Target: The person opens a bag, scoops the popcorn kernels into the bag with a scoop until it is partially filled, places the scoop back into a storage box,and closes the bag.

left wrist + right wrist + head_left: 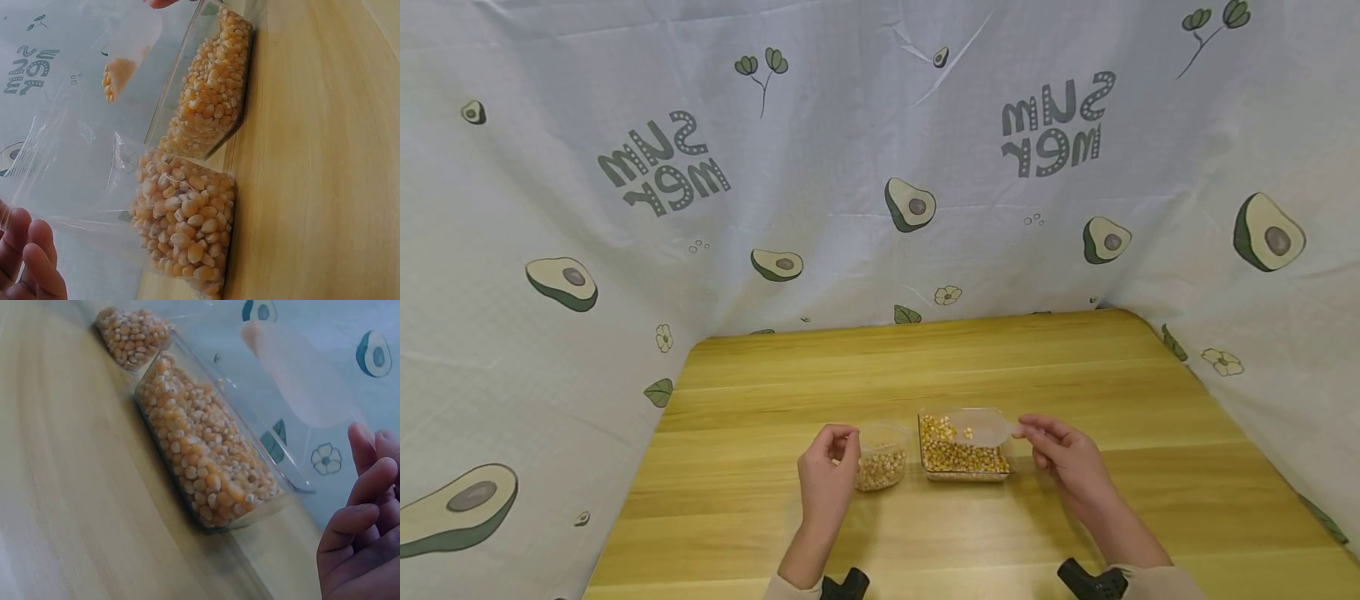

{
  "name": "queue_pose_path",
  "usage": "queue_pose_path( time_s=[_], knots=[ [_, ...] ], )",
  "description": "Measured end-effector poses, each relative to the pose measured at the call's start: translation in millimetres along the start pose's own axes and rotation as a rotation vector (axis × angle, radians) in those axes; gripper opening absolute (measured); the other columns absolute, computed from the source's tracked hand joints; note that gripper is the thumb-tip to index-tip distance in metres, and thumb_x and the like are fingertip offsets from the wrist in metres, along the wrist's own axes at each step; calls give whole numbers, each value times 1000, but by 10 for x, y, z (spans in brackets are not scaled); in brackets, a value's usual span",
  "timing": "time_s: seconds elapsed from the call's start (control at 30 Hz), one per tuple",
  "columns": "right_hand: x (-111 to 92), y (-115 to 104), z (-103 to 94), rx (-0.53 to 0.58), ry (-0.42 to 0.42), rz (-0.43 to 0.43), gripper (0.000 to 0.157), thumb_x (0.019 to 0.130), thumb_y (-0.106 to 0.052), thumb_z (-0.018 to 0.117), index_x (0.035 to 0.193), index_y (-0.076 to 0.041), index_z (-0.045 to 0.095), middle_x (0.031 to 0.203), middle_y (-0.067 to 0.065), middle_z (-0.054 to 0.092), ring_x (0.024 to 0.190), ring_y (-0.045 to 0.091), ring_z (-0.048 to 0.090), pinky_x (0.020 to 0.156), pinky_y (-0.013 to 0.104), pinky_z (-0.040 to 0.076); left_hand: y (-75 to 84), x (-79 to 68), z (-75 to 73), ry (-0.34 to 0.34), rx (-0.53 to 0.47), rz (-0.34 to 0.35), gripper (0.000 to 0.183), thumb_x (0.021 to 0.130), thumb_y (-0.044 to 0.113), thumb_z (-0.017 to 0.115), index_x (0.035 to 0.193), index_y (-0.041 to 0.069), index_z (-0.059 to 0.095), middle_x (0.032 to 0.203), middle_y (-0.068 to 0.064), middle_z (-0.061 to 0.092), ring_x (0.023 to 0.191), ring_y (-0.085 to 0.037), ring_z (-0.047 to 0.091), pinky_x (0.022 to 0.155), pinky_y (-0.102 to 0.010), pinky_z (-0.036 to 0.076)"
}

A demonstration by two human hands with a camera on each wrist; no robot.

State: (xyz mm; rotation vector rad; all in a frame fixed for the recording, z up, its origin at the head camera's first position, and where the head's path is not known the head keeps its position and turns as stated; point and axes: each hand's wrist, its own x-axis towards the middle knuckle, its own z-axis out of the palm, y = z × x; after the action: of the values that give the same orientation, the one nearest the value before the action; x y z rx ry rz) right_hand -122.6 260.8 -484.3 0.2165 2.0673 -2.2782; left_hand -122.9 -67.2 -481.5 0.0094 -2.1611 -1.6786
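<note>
My left hand pinches the top edge of a clear plastic bag, which stands on the table with corn kernels filling its lower part. To its right sits a clear rectangular container, well filled with yellow kernels. With thumb and fingertips my right hand pinches the handle end of a translucent white scoop. The scoop is above the container, its front end toward the bag. A few kernels lie at that front end, seen in the left wrist view.
Bag and container stand close together on a wood-grain table. A pale cloth printed with avocados and lettering hangs behind the table and along both sides. Dark straps or mounts show at both wrists.
</note>
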Motion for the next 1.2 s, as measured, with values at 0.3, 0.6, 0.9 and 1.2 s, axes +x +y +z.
queue_pose_path(
  time_s=[0.3, 0.6, 0.9, 1.2],
  knots=[
    [19, -125, 72, -6, -45, -41, 14, 100, -22, 61, 110, -22, 71, 92, -14, 73, 62, 1, 47, 58, 18, 44, 17, 3, -5, -4, -8, -4, 7, 93, 8, 68, 88, 11, 72, 66, -4, 64, 52, -11, 59, 45, -25, 48],
    [-11, -324, 279, -13, -111, -72, 16, 101, -21, 59, 112, -18, 70, 91, -13, 73, 63, 4, 46, 57, 23, 38, 31, 11, -9, -6, 1, 10, 7, 93, 8, 68, 89, 11, 72, 66, -5, 65, 53, -3, 57, 47, -24, 48],
    [14, -402, 484, -41, -120, -51, 12, 100, -20, 61, 106, -23, 72, 88, -13, 71, 61, 3, 44, 58, 21, 39, 34, 1, 2, 0, 14, 14, 8, 92, 6, 68, 88, 13, 73, 66, -3, 66, 55, -3, 57, 48, -24, 48],
    [-3, -480, 666, -182, -110, -89, 26, 98, -21, 64, 117, -4, 67, 90, -8, 72, 62, 5, 46, 57, 22, 43, 65, -5, -5, 1, 17, -12, 8, 92, 7, 68, 88, 13, 73, 67, -2, 65, 56, -3, 56, 49, -23, 48]
  ],
)
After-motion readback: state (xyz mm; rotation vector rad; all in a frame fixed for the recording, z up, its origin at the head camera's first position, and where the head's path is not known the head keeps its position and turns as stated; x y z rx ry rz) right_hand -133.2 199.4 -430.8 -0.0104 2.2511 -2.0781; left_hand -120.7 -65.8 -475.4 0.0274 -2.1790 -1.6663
